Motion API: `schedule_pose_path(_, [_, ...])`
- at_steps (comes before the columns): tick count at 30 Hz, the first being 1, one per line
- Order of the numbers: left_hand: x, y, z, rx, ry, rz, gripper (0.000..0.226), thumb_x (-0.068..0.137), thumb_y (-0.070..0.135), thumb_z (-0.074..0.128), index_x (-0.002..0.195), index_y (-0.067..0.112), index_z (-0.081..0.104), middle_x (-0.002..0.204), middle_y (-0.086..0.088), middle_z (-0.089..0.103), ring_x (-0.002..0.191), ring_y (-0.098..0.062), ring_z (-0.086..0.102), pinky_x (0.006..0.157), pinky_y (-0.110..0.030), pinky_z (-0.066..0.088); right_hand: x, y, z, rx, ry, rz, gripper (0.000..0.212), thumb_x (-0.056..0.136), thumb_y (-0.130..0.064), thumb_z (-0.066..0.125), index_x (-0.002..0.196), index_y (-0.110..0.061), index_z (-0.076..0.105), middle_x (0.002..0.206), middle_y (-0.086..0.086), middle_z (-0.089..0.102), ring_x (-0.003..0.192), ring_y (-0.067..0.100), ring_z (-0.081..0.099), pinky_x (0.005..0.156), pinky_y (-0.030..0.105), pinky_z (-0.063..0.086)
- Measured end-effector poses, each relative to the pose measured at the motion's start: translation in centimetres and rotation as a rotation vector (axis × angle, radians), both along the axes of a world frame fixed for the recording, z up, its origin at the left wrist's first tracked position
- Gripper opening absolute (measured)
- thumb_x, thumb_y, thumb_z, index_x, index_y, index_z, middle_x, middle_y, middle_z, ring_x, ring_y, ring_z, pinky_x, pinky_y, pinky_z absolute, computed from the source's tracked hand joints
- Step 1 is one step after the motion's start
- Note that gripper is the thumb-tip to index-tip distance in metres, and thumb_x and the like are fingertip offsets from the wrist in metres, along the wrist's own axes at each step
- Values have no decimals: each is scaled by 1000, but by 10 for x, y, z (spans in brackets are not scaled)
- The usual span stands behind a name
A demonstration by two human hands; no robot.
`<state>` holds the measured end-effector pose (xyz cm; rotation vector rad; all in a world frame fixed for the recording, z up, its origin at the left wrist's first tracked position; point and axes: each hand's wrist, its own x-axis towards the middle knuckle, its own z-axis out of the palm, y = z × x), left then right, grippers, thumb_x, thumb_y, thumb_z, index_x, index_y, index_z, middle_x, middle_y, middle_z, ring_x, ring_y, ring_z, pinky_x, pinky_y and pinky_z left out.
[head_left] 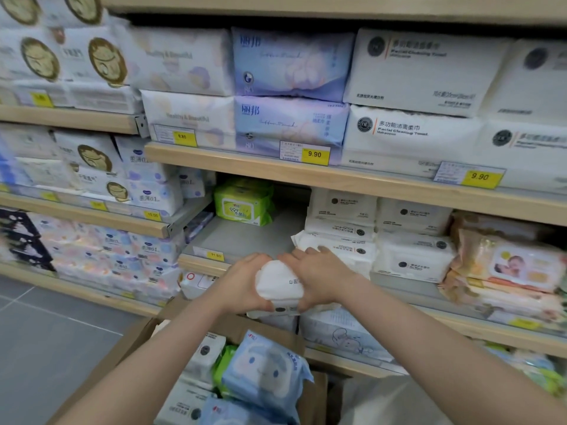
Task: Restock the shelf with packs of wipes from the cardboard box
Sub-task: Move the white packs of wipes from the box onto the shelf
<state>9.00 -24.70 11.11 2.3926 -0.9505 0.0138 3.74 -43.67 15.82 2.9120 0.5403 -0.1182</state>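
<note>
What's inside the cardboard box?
The cardboard box holds wipes: a blue pack, white packs, a bit of green pack. Anything beneath them is hidden.

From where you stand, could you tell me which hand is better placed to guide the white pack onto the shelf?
Probably the right hand: it grips the white pack nearest the matching white stack.

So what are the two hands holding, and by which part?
A white pack of wipes: left hand grips its left end, right hand its right end.
</note>
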Motion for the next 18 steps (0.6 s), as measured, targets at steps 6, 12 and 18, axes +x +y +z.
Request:
schedule_pose_path(6, [-5, -34, 1, -19, 21, -41, 85, 55, 52, 79, 127, 24, 43, 118, 11, 47, 109, -9, 46, 89, -24, 38, -4, -42, -4, 104, -5, -78, 78, 58, -43, 79, 122, -22, 40, 115, 0, 54, 98, 25, 53, 74, 35, 41])
schedule_pose_path(12, [8, -83, 1, -386, 325, 5, 46, 88, 52, 46, 127, 27, 49, 130, 3, 52, 115, -3, 48, 103, -26, 36, -32, -129, -3, 188, -61, -263, 92, 59, -47, 76, 137, -24, 31, 128, -2, 51, 108, 24, 53, 81, 33, 44])
schedule_pose_path(18, [29, -144, -20, -6, -36, -78, 47, 93, 22, 46, 139, 23, 38, 146, 0, 37, 136, -21, 28, 112, -33, 22, -39, -201, 6, 273, -167, -362, 82, 52, -47, 77, 126, -35, 42, 110, -1, 59, 100, 22, 56, 74, 30, 42])
